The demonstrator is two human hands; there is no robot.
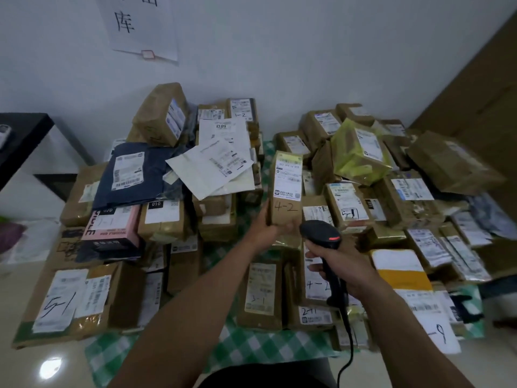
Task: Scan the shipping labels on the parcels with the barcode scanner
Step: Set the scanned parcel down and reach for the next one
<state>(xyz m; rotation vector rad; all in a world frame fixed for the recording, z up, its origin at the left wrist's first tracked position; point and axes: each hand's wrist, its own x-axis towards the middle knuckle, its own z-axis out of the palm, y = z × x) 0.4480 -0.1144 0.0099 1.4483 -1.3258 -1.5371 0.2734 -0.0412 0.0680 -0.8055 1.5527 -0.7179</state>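
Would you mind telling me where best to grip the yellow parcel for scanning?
Take the yellow parcel by its near lower edge, from the front: it sits tilted on top, its label facing up, so fingers there keep that clear.

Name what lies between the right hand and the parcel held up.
The head view shows the black head of the barcode scanner there; the right hand grips its handle, the left hand holds the parcel.

The sign (142, 26) is cut by the top edge. The scanner (321, 233) grip hides inside the right hand (347, 264); its cable (351, 345) leaves the bottom edge. The parcel (285, 217) label (289, 177) print is too blurred to read.
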